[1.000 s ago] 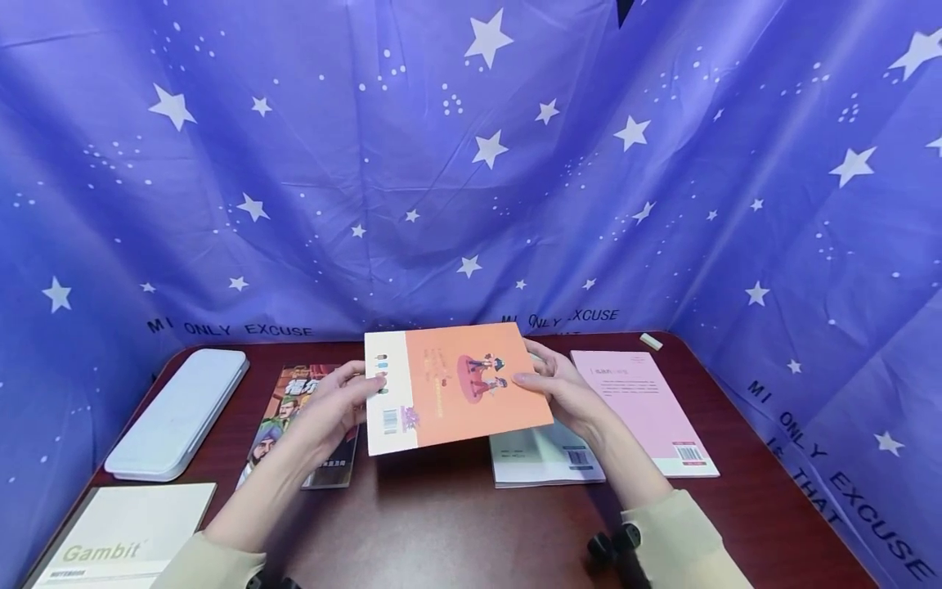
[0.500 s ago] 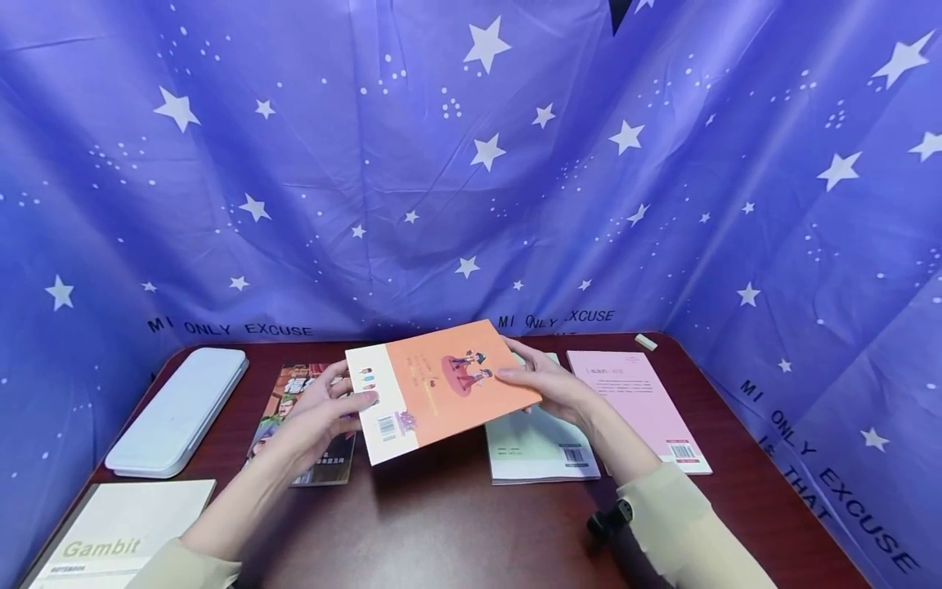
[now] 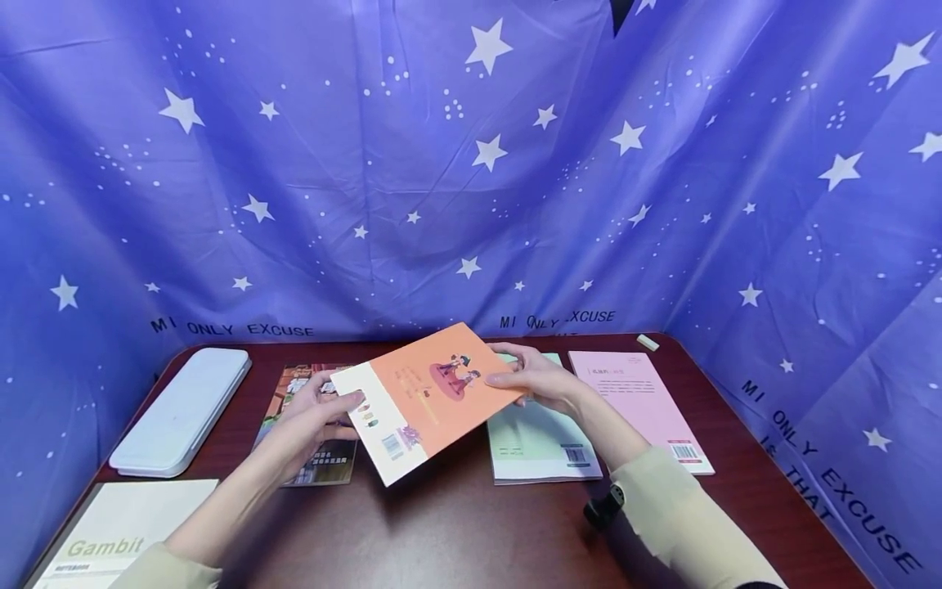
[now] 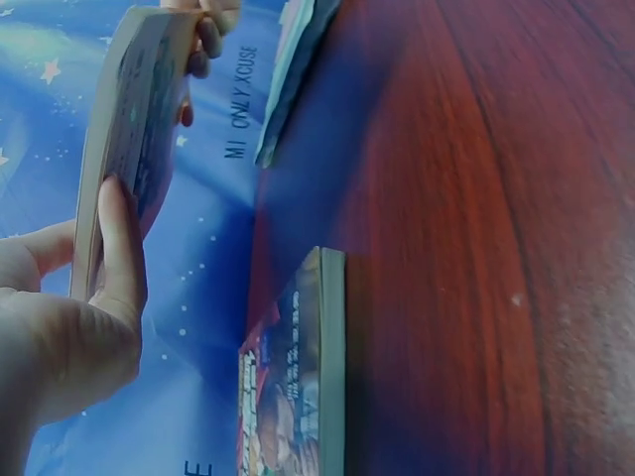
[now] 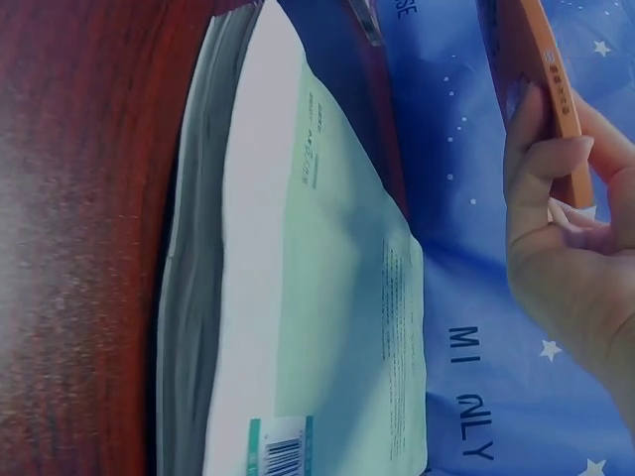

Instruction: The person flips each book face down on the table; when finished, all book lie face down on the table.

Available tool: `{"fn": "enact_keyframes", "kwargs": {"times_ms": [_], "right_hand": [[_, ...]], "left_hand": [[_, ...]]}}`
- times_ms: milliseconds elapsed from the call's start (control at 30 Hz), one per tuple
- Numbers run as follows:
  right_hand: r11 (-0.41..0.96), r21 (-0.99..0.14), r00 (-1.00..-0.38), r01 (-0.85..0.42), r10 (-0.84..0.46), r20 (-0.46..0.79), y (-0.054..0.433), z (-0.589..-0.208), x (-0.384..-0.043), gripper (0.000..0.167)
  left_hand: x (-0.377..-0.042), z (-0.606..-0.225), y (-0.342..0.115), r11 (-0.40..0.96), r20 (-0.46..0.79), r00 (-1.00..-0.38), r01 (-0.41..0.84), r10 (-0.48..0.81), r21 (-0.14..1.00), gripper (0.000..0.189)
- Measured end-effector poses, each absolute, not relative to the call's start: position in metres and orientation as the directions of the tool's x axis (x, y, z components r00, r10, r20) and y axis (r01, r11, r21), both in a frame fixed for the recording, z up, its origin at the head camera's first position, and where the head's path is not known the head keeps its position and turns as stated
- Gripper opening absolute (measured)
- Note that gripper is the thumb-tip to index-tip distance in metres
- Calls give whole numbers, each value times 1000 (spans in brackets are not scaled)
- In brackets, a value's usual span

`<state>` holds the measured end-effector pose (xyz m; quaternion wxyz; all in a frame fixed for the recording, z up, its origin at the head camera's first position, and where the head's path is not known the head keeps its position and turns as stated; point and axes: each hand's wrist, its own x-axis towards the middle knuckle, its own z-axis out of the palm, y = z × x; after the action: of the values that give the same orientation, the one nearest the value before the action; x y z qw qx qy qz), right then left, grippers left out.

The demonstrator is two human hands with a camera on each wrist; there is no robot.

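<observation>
An orange book (image 3: 419,393) with a white strip, a barcode and two cartoon figures is held tilted above the table between both hands. My left hand (image 3: 312,417) grips its left end, thumb on top and fingers beneath; the left wrist view shows the book's page edge in that hand (image 4: 69,317). At the opposite end my right hand (image 3: 540,378) pinches the orange spine side, with curled fingers plain in the right wrist view (image 5: 566,218). Below the left hand lies a comic-style book (image 3: 324,466), partly covered. A pale green book (image 3: 545,450) lies under the right hand.
On the dark red table (image 3: 471,540), a pink book (image 3: 640,401) lies at right and a small white block (image 3: 648,342) at the far right corner. A pale pencil case (image 3: 180,413) and a Gambit notebook (image 3: 125,523) are at left. A starry blue curtain (image 3: 441,204) stands behind.
The orange book has turned, its left end coming down and toward the person, and has shifted a little left. Both hands have moved with it and keep their hold.
</observation>
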<state>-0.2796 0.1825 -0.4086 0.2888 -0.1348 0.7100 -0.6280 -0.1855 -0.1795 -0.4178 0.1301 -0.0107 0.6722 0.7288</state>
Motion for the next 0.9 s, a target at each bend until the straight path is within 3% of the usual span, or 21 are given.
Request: {"fn": "enact_keyframes", "kwargs": {"times_ms": [467, 900], "right_hand": [[276, -960, -920, 37, -366, -141, 149, -415, -305, 43], [386, -922, -961, 18, -247, -122, 126, -417, -317, 37]], "left_hand": [[-168, -435, -182, 9, -239, -929, -246, 283, 969, 63], [-155, -448, -181, 62, -257, -914, -251, 313, 966, 46]]}}
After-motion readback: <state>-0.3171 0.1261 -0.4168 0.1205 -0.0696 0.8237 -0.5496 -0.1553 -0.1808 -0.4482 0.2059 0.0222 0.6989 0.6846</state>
